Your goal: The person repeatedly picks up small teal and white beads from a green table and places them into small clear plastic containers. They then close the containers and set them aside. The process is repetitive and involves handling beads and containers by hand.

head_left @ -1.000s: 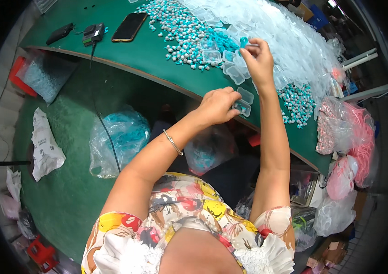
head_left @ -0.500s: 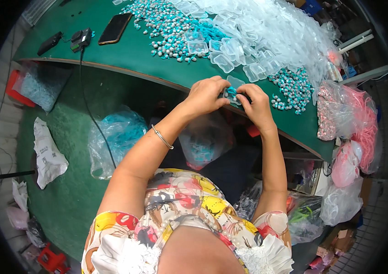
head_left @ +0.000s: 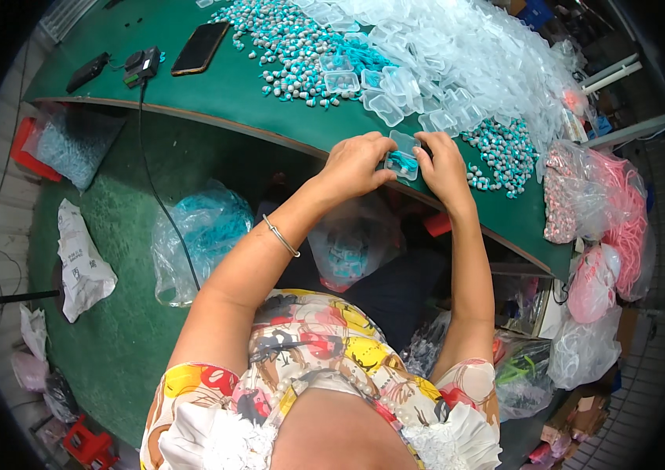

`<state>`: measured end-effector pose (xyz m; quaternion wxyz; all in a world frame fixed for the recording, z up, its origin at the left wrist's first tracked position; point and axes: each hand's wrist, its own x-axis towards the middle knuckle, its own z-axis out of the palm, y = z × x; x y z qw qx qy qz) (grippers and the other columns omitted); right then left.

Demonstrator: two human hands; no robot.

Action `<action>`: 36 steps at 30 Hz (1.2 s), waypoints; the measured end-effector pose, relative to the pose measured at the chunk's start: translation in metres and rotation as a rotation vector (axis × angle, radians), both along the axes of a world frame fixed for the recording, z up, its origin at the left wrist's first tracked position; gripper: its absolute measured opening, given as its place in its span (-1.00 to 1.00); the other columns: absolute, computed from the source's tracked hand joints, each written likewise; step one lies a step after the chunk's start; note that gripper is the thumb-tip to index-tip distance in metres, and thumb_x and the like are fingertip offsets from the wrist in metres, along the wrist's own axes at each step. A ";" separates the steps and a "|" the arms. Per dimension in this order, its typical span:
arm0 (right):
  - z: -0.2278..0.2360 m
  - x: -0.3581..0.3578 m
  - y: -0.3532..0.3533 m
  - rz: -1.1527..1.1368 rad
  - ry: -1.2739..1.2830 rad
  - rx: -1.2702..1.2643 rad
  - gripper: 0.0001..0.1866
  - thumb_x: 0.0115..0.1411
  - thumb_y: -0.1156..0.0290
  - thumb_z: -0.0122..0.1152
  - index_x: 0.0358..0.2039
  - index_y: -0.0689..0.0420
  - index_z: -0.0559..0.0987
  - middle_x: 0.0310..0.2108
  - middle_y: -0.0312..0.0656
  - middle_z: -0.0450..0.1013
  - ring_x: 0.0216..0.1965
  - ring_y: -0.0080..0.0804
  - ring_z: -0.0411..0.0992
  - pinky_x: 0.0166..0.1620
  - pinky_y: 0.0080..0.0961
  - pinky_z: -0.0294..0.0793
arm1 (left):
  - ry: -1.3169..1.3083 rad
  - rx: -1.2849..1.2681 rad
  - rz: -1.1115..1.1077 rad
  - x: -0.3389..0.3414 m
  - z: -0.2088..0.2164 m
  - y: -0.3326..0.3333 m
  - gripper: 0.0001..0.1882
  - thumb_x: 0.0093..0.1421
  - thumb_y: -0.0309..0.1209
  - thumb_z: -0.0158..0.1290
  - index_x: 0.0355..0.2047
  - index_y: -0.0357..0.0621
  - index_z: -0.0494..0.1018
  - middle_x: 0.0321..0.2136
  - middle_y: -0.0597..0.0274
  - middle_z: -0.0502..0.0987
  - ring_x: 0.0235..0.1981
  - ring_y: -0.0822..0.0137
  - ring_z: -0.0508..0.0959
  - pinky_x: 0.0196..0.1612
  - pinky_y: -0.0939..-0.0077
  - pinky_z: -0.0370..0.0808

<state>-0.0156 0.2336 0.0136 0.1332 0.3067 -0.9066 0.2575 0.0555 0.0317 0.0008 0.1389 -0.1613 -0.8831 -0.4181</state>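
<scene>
while the left hand (head_left: 356,164) grips a clear box (head_left: 404,143), the right hand (head_left: 445,169) sits alongside; grip unclear.

Cannot see the left edge of the small clear box (head_left: 404,142), being covered by the left fingers (head_left: 380,144). Cannot tell whether the right fingers (head_left: 425,161) pinch its right edge or only touch it. Cannot count the teal pieces (head_left: 403,163) inside the box, too small. Cannot follow fully the clear heap (head_left: 466,59) beyond the box, cut by the upper picture edge. Below the box, cannot distinguish the plastic bag's (head_left: 357,229) contents, blurred through the film.
</scene>
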 end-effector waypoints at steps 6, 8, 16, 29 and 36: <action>0.011 0.008 -0.006 0.012 -0.127 -0.180 -0.79 0.05 0.54 0.32 -0.26 0.21 0.55 -0.35 -0.10 0.48 -0.36 -0.12 0.49 -0.30 -0.32 0.46 | -0.053 0.082 0.005 0.002 0.002 0.000 -0.38 -0.05 -0.41 0.34 0.04 -0.11 0.36 -0.39 0.17 0.50 -0.31 0.06 0.55 -0.26 0.22 0.46; 0.008 0.013 -0.003 0.041 -0.033 -0.243 -0.80 0.04 0.57 0.31 -0.28 0.22 0.55 -0.37 -0.10 0.48 -0.38 -0.12 0.49 -0.31 -0.32 0.46 | -0.030 0.081 0.008 0.004 0.001 0.001 -0.30 -0.06 -0.43 0.35 0.11 -0.09 0.31 -0.40 0.17 0.49 -0.32 0.06 0.55 -0.26 0.22 0.46; 0.001 0.046 0.000 0.207 0.097 -0.230 -0.74 0.01 0.53 0.34 -0.24 0.22 0.58 -0.27 -0.04 0.47 -0.19 -0.05 0.48 -0.13 -0.27 0.48 | 0.153 -0.074 -0.002 0.003 -0.007 0.002 -0.57 0.08 -0.37 0.25 -0.03 -0.11 0.44 -0.32 0.12 0.51 -0.26 0.02 0.56 -0.23 0.18 0.49; -0.005 0.043 -0.013 0.210 -0.221 -0.393 -0.85 0.15 0.46 0.28 -0.27 0.22 0.60 -0.47 -0.22 0.37 -0.49 -0.43 0.33 -0.43 -0.50 0.29 | 0.215 0.142 -0.077 0.001 -0.014 -0.010 -0.80 0.26 -0.32 0.08 -0.30 -0.23 0.50 -0.42 0.03 0.46 -0.39 -0.01 0.51 -0.33 0.19 0.43; 0.011 0.031 -0.023 0.312 -0.286 -0.429 -0.86 0.18 0.46 0.27 -0.28 0.26 0.59 -0.45 -0.26 0.37 -0.46 -0.52 0.32 -0.40 -0.57 0.28 | 0.134 0.361 -0.023 0.010 -0.004 -0.009 -0.79 0.26 -0.33 0.08 -0.28 -0.25 0.52 -0.48 0.10 0.42 -0.43 0.14 0.45 -0.35 0.31 0.39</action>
